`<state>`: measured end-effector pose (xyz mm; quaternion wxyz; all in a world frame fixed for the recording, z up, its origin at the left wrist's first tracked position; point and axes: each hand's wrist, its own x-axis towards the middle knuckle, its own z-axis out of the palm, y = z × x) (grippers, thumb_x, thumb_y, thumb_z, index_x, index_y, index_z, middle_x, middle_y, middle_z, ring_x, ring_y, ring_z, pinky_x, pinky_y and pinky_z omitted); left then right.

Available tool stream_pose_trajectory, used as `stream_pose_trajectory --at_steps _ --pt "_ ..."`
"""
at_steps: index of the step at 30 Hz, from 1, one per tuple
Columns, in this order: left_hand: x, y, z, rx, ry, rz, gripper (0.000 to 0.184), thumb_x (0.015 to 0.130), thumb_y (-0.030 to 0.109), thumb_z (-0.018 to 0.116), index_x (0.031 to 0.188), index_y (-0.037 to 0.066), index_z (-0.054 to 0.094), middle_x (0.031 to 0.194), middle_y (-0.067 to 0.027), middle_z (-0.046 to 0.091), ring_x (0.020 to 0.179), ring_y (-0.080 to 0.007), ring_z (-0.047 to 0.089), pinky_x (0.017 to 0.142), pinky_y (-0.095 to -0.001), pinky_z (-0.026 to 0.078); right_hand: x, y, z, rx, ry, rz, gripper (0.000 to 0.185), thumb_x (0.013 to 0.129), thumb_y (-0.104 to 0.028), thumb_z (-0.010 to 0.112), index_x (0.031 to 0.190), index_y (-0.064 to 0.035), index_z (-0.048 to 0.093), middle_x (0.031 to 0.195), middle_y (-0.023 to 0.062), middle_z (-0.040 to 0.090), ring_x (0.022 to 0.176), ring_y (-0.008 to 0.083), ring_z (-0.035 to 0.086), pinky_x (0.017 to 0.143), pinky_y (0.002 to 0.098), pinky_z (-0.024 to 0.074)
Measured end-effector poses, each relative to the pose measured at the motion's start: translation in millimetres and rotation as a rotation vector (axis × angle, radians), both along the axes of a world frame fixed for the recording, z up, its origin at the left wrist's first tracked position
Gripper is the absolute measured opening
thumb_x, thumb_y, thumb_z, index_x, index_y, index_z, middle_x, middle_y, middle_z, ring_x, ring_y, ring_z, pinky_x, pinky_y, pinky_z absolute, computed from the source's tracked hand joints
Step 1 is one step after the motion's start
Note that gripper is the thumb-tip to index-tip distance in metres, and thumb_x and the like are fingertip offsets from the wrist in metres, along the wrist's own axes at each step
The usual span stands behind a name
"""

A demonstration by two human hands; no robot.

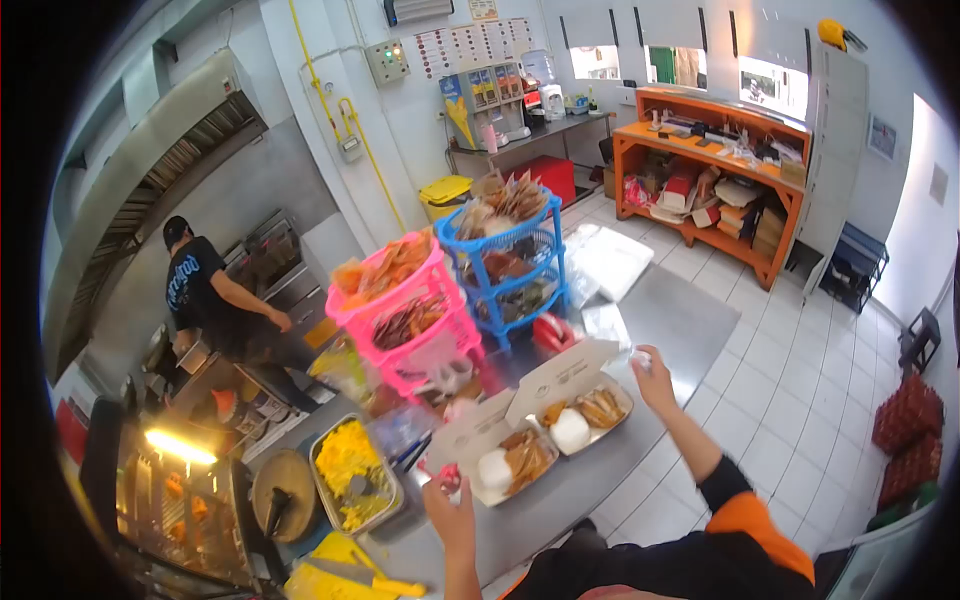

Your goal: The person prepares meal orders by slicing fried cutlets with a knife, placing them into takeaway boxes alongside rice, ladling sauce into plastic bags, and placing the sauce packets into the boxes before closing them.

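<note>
My left hand [452, 510] is closed on a small red-and-white item [450, 478], left of two open food boxes. The left box [495, 492] holds a white mound of rice [494, 468] and brown pieces of food. Beside it, the right box [607, 432] contains another white mound [570, 430] and sliced golden-brown food. Both lids stand raised at the back. Just right of the right box's lid [560, 378], my right hand [655, 380] is raised with fingers pinched around something small and pale, too blurred to name.
A metal tray [395, 495] of yellow food stands left, near a yellow board [335, 575] with a knife. Pink baskets [415, 345] and a blue tiered rack [505, 285] rise behind the boxes. A co-worker [205, 285] stands at the far left counter.
</note>
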<state>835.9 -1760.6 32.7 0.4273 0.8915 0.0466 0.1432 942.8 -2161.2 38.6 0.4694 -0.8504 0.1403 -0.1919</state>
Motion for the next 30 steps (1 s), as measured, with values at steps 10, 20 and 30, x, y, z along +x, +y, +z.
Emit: stream_pose_trajectory --at_steps 10,20,30 --pt "109 -206 55 -1.336 0.151 -0.46 0.06 0.096 0.039 0.05 0.141 0.003 0.032 0.142 -0.0125 0.041 0.131 -0.0247 0.039 0.109 -0.0424 0.031 36 39 90 0.342 -0.184 1.0 0.018 0.086 -0.015 0.068 0.102 -0.0067 0.067 0.107 0.0075 0.062 0.109 0.0169 0.055 0.095 0.0325 0.0419" --pt "68 -199 7 -0.82 -0.177 0.402 0.053 0.085 -0.004 0.036 0.138 -0.006 0.033 0.131 -0.0251 0.05 0.12 -0.0341 0.053 0.104 -0.0428 0.041 356 -25 -21 -0.632 -0.605 0.855 0.034 0.088 -0.015 0.055 0.122 -0.0104 0.059 0.11 0.0163 0.06 0.104 0.0299 0.059 0.093 0.0407 0.0472" --pt "-2 -108 -55 -0.507 -0.058 1.068 0.044 0.082 -0.005 0.044 0.126 -0.001 0.045 0.104 -0.0134 0.063 0.094 -0.0236 0.063 0.087 -0.0357 0.051 380 6 -40 -0.583 -0.282 0.76 0.023 0.081 -0.018 0.055 0.098 -0.0053 0.064 0.072 0.0153 0.066 0.063 0.0318 0.066 0.054 0.0431 0.0522"
